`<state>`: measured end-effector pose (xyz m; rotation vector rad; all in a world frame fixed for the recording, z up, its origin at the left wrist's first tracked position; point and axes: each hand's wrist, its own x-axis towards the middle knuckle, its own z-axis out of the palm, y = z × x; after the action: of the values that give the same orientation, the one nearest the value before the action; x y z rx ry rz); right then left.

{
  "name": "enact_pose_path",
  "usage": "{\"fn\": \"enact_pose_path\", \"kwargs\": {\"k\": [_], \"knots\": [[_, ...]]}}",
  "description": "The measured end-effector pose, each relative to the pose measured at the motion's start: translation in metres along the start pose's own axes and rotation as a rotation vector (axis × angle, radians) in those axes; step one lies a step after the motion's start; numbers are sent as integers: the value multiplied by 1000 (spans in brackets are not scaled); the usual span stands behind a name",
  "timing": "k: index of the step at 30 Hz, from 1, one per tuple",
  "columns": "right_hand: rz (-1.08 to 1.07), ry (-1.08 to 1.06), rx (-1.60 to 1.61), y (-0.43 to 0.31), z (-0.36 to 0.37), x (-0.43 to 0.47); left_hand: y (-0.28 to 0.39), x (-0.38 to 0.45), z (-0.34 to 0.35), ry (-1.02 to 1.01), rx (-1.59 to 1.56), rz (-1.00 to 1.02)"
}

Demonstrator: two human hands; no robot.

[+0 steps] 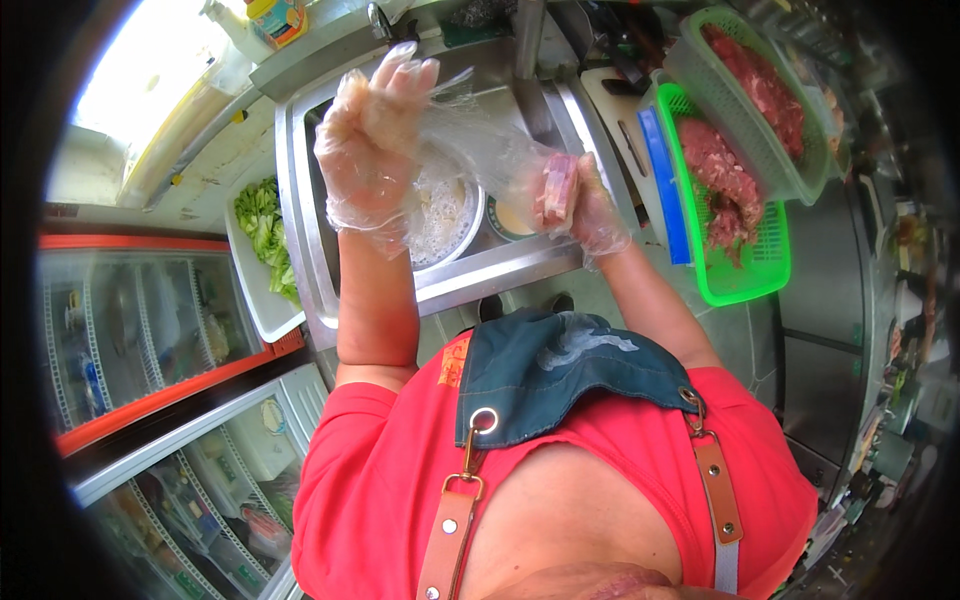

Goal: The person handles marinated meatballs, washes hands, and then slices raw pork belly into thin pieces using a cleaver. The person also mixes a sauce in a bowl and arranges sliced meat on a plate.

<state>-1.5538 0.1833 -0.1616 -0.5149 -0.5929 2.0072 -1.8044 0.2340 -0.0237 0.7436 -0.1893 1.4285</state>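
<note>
Both hands wear thin clear plastic gloves. My left hand (371,146) is raised over the left part of the stainless steel sink (506,274), with fingers curled on one end of a clear plastic bag (484,154). The plastic stretches across the sink to my right hand (600,214). That hand grips a piece of raw meat (556,191), pink with pale streaks, at the bag's other end; how far the plastic wraps it is hard to tell. Below, a round basin (480,214) holds foamy water (439,217). Beside it, a bowl (514,221) with pale contents is partly hidden by the meat.
Right of the sink, a bright green basket (784,255) holds raw meat (720,165). A translucent basket (795,176) with more meat (757,82) leans over it. A white tray (259,307) of chopped greens (262,232) stands left, above glass-topped chest freezers (142,322). The faucet (380,22) is at the back.
</note>
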Motion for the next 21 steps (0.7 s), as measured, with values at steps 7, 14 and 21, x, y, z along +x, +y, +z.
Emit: {"fn": "enact_pose_path", "kwargs": {"k": [7, 14, 21], "knots": [[-38, 177, -44, 4, 26, -1, 13, 33, 41, -149, 197, 47], [-132, 120, -31, -2, -14, 11, 73, 49, 64, -41, 17, -13], [-94, 312, -32, -10, -16, -10, 93, 30, -7, 467, 1338, 284]]}}
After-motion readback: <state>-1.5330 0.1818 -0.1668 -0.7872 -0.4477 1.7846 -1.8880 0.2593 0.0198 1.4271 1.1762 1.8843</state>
